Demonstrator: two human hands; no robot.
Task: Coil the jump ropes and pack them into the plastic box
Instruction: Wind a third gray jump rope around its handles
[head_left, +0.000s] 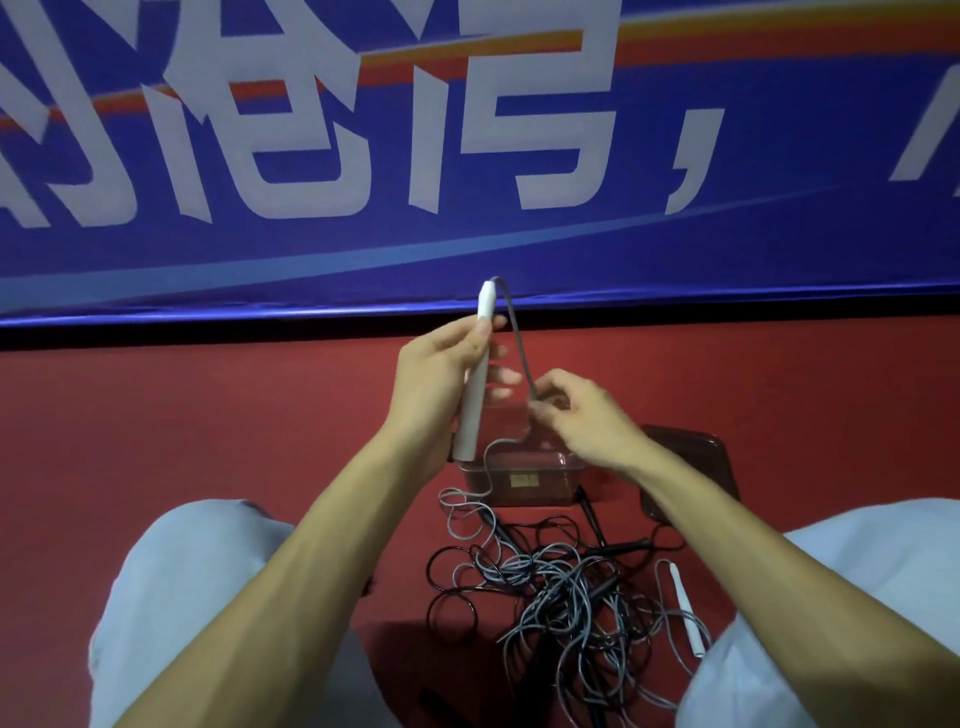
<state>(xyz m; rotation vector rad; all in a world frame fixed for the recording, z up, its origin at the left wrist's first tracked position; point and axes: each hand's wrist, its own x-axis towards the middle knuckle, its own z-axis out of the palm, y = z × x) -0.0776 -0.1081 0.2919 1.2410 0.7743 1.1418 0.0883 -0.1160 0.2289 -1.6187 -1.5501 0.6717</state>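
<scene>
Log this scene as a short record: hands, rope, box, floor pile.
left grip: holds white handle upright
right grip: pinches grey cord running from the handle's top
plastic box: on red floor, partly hidden by hands
dark lid: beside box, on its right
tangle: grey and black ropes, uncoiled, between the knees
second white handle: lying at tangle's right edge

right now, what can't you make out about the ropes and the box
- Head view: inside of the plastic box, covered by the right hand and forearm.
- Head view: rope tangle, too knotted to count ropes; its near end is cut by the bottom edge.
- Head view: dark flat thing right of the box, partly behind the forearm; unidentifiable.
- Head view: right fingertips, motion-blurred where they meet the grey rope.
</scene>
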